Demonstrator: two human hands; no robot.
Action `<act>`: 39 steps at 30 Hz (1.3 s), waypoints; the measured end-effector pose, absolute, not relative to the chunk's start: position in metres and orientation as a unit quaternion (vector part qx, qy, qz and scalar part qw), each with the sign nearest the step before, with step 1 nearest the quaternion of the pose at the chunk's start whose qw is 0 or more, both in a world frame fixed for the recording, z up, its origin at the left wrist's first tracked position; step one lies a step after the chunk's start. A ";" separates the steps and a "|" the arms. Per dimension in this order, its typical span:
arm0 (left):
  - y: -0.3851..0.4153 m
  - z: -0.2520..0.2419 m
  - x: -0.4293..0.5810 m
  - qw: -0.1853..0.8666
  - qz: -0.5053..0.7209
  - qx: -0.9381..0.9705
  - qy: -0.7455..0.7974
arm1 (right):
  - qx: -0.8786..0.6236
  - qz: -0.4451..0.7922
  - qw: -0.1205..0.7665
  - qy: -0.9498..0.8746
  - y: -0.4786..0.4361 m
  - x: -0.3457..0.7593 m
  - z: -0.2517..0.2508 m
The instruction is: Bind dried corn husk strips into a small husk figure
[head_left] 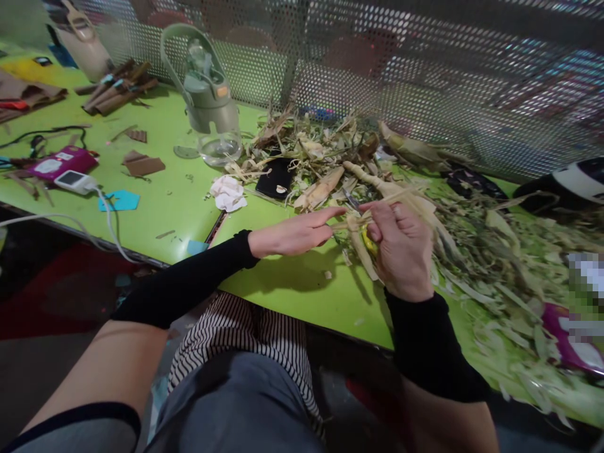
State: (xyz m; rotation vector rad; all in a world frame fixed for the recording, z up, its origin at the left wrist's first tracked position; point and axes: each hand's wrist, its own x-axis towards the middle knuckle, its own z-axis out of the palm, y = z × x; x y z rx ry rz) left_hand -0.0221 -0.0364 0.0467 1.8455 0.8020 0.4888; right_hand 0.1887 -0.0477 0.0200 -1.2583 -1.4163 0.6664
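My left hand [297, 234] is closed, its fingertips on one end of a thin pale strip of dried corn husk [350, 223]. The strip runs across to my right hand [404, 251], whose thumb and forefinger pinch it. More pale husk pokes out above the right fist. Below the strip, a thicker pale husk piece [363, 255] slants over the green table, close to my right fingers. Something yellow [369, 240] shows beside that hand, partly hidden. A grey metal blade tip [352, 200] lies just past the fingertips; its other end is out of sight.
Husk scraps [325, 145] heap behind my hands and spread right over the green table [283, 280]. A black phone [276, 176], crumpled tissue [228, 192] and green-lidded bottle [212, 107] stand leftward. A perforated metal screen [425, 69] borders the back. A white cable [109, 220] hangs over the front edge.
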 end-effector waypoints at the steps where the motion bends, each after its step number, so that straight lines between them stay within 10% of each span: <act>1: -0.036 0.047 -0.023 0.511 0.205 0.768 0.327 | -0.524 0.263 0.543 -0.601 -0.047 0.191 0.019; 14: -0.029 0.029 -0.015 0.581 0.208 0.735 0.282 | -0.506 0.339 0.414 -0.677 -0.058 0.184 0.036; 27: -0.026 0.024 -0.013 0.696 0.277 0.618 0.238 | -0.506 0.283 0.502 -0.642 -0.055 0.186 0.028; 39: -0.029 0.035 -0.011 0.615 0.329 0.608 0.380 | -0.524 0.254 0.303 -0.754 -0.063 0.196 0.054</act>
